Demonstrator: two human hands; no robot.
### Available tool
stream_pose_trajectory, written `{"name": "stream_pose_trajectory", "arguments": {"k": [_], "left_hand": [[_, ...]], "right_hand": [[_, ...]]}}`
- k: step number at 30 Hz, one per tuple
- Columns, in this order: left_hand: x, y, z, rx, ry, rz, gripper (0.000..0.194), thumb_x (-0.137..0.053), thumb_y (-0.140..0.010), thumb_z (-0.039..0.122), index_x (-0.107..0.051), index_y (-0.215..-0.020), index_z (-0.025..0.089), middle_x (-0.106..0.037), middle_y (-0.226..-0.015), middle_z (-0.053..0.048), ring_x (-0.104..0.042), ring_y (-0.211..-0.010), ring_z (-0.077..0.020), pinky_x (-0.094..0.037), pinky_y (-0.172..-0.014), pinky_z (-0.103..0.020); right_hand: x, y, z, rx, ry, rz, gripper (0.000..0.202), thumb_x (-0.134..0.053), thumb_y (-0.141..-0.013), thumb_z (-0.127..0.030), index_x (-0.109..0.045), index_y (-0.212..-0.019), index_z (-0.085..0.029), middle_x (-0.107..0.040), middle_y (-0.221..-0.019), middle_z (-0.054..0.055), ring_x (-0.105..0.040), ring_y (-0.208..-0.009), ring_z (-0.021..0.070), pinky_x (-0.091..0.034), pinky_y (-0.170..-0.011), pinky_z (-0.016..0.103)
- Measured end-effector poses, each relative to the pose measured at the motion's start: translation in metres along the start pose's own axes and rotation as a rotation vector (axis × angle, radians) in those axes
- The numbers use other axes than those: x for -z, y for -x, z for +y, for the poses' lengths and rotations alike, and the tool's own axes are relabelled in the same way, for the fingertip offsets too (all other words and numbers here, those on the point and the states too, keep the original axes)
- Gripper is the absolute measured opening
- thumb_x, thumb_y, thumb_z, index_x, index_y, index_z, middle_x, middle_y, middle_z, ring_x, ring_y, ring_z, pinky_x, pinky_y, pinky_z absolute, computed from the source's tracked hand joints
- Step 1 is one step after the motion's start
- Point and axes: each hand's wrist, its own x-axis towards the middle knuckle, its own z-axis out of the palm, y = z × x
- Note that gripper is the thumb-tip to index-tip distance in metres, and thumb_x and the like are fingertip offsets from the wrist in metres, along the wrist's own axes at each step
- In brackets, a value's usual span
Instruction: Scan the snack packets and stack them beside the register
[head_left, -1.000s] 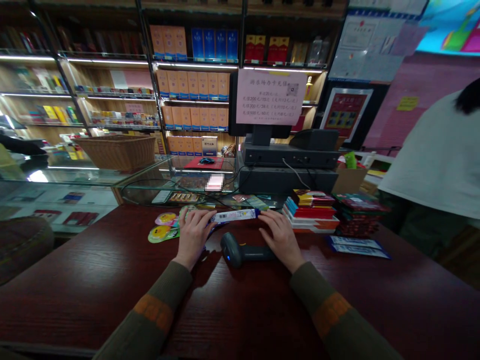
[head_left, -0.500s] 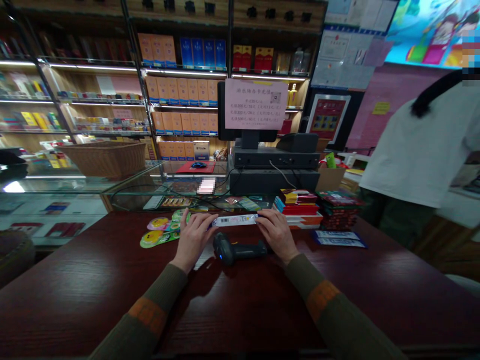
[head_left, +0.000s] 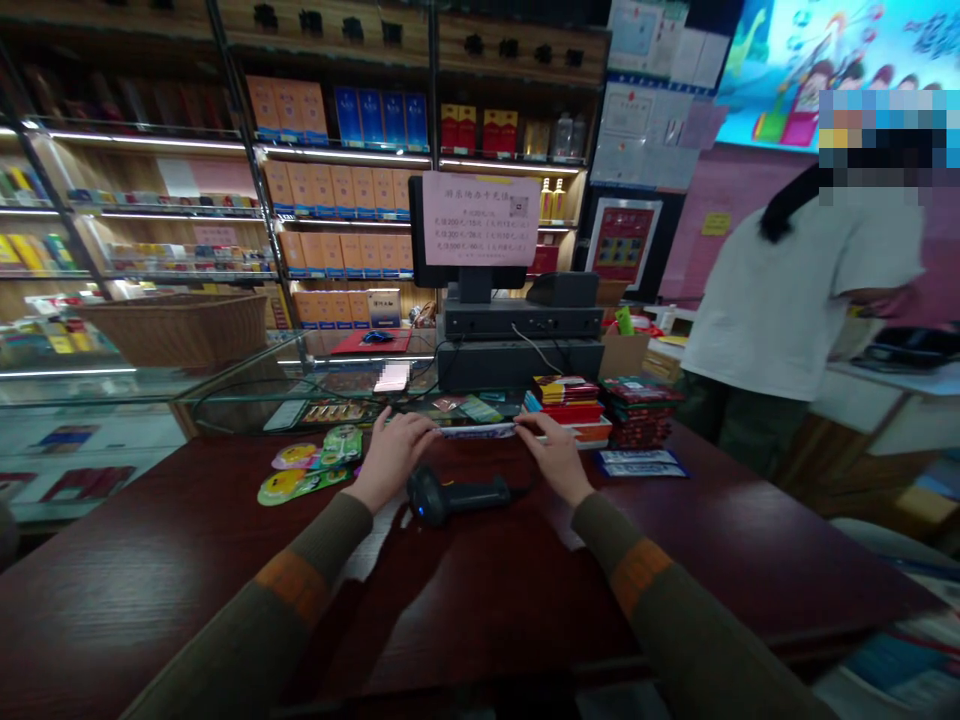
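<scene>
A long, narrow white-and-blue packet (head_left: 478,431) stretches between my two hands, seen nearly edge-on above the dark tabletop. My left hand (head_left: 395,455) pinches its left end, and my right hand (head_left: 553,455) pinches the right end. What the packet contains cannot be made out. Just below it, between my forearms, a black barcode scanner (head_left: 456,498) lies on its side with a small blue light on. Left of my left hand are green and yellow blister-style packs (head_left: 304,470) with round tops. Beyond my right hand lie similar flat blue-and-white packets (head_left: 642,463).
Stacked boxes (head_left: 568,410) and dark red packs (head_left: 639,412) stand at the table's back right. Behind are a glass counter, a monitor (head_left: 480,222) with a pink sign, and a wicker basket (head_left: 180,328). A person in a white shirt (head_left: 765,290) stands at right.
The packet has tilted from showing its printed, barcoded face to nearly edge-on, still held at both ends. My view has swung right, showing more of the person in white.
</scene>
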Motion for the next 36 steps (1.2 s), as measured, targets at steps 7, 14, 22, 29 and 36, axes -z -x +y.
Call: {"name": "stream_pose_trajectory", "arguments": {"k": [7,14,22,29,36], "left_hand": [[-0.007,-0.023,0.020,0.104,0.214,-0.092,0.021,-0.059,-0.094,0.034,-0.070,-0.110,0.025,-0.075,-0.089,0.001,-0.069,-0.085,-0.0187,-0.048,-0.084,-0.032],[-0.026,-0.030,0.040,0.054,0.176,-0.091,0.047,-0.069,-0.087,0.030,-0.056,-0.132,0.030,-0.072,-0.119,-0.003,-0.067,-0.108,-0.0222,-0.042,-0.104,-0.044],[-0.034,-0.035,0.068,-0.090,-0.016,-0.015,0.026,-0.065,-0.090,0.025,-0.065,-0.115,0.030,-0.072,-0.111,-0.003,-0.062,-0.114,-0.0242,-0.028,-0.115,-0.051],[-0.046,-0.045,0.104,-0.119,-0.021,-0.042,0.025,-0.066,-0.090,0.026,-0.068,-0.115,0.027,-0.066,-0.114,-0.004,-0.059,-0.112,-0.0236,-0.032,-0.111,-0.048],[-0.079,-0.057,0.147,-0.179,0.005,-0.090,0.028,-0.065,-0.090,0.027,-0.066,-0.118,0.027,-0.066,-0.111,-0.005,-0.058,-0.109,-0.0234,-0.032,-0.111,-0.047]], "right_hand": [[0.016,-0.005,0.014,-0.192,-0.102,0.068,0.033,-0.066,-0.082,-0.047,-0.068,-0.101,-0.020,-0.065,-0.081,0.002,-0.061,-0.075,0.0198,-0.047,-0.071,0.031],[0.036,-0.005,0.022,-0.229,-0.059,0.113,0.027,-0.066,-0.078,-0.046,-0.063,-0.085,-0.021,-0.058,-0.068,-0.002,-0.055,-0.067,0.0178,-0.042,-0.065,0.030],[0.062,-0.001,0.029,-0.280,-0.004,0.118,0.029,-0.066,-0.075,-0.050,-0.067,-0.080,-0.022,-0.062,-0.066,0.000,-0.056,-0.066,0.0190,-0.042,-0.065,0.031],[0.096,0.006,0.052,-0.314,0.012,0.155,0.034,-0.066,-0.073,-0.054,-0.072,-0.082,-0.021,-0.070,-0.075,0.003,-0.061,-0.071,0.0204,-0.046,-0.070,0.033],[0.139,0.023,0.087,-0.365,0.097,0.195,0.034,-0.066,-0.074,-0.052,-0.075,-0.086,-0.021,-0.074,-0.078,0.004,-0.065,-0.074,0.0228,-0.048,-0.071,0.035]]}}
